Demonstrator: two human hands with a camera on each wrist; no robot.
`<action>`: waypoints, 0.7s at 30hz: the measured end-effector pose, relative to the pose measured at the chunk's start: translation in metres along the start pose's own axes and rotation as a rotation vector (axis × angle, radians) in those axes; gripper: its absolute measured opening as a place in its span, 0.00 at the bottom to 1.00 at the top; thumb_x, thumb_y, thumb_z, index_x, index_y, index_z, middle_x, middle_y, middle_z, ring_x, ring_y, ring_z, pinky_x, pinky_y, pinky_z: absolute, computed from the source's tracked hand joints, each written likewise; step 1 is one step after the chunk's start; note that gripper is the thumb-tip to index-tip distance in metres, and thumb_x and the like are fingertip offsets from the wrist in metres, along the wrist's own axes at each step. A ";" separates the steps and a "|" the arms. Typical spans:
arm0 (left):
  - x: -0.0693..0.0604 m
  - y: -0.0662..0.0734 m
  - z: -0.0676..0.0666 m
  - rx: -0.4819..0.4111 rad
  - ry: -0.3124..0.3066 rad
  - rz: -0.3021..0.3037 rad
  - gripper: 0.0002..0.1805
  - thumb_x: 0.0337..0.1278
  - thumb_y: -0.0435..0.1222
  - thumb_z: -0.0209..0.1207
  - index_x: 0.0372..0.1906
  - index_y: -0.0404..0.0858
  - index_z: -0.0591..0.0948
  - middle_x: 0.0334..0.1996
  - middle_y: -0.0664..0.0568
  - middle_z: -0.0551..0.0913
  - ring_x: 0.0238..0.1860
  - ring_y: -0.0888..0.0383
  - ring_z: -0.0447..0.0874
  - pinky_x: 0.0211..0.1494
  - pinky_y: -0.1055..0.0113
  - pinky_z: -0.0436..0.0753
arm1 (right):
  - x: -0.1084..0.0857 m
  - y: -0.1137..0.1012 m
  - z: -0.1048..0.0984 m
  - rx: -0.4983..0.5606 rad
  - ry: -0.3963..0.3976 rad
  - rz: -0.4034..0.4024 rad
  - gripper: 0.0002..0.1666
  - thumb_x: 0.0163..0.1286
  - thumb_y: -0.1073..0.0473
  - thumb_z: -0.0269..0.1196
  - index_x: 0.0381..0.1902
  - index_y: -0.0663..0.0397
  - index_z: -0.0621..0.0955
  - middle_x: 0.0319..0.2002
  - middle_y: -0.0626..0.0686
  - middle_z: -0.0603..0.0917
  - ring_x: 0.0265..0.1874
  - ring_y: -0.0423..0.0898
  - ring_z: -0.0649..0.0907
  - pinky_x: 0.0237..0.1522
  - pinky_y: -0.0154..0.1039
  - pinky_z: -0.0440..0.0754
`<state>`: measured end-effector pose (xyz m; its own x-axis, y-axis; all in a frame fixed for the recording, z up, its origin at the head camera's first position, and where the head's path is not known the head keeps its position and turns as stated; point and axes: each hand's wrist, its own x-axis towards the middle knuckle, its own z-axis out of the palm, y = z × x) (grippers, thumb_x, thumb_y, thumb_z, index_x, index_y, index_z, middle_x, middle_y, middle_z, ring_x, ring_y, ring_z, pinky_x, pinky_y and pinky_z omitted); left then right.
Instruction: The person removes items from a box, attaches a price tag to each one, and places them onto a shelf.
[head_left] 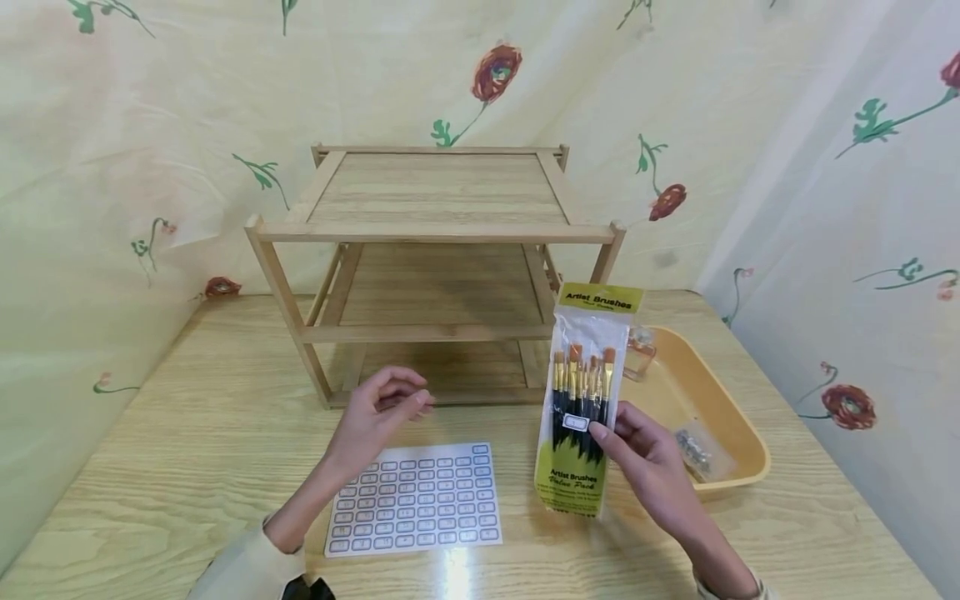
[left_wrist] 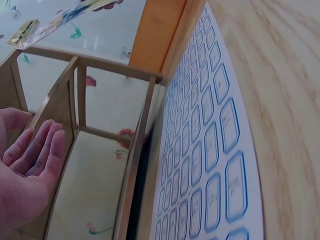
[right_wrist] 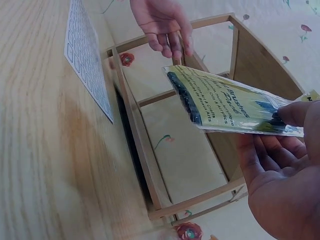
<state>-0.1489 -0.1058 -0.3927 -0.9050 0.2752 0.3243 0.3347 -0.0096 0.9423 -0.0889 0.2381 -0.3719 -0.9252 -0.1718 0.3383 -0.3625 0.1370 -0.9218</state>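
Right hand [head_left: 648,458] pinching the Artist Brushes pack [head_left: 581,392], held up before the wooden shelf's [head_left: 442,233] right end, my thumb by a small white label [head_left: 576,423]. Left hand [head_left: 386,408] loose, fingers softly bent, gripping nothing, near the shelf's front; the label sheet [head_left: 416,508] lies before the shelf. Right wrist view catches my fingers behind the pack; only the head view gives me the perfume bottle [head_left: 639,357] in the yellow tray [head_left: 671,396], right of the shelf.

Looks like you're at a curtained-off tabletop setup, can't tell if home or workshop: floral sheeting [head_left: 375,75] hangs behind your wooden rack [head_left: 442,192] and on both sides of it, with a wood-grain table [head_left: 187,433] underneath.
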 end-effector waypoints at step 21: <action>-0.007 0.014 -0.055 0.107 0.199 0.088 0.08 0.71 0.23 0.58 0.50 0.23 0.77 0.38 0.44 0.88 0.38 0.59 0.89 0.44 0.66 0.87 | 0.012 -0.006 -0.001 0.016 -0.007 -0.039 0.11 0.78 0.74 0.54 0.52 0.79 0.77 0.40 0.55 0.89 0.37 0.45 0.88 0.40 0.36 0.86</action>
<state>-0.1524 -0.1605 -0.3776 -0.9016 0.0830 0.4246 0.4307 0.0798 0.8990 -0.0982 0.2362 -0.3619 -0.9096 -0.1832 0.3728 -0.3964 0.1145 -0.9109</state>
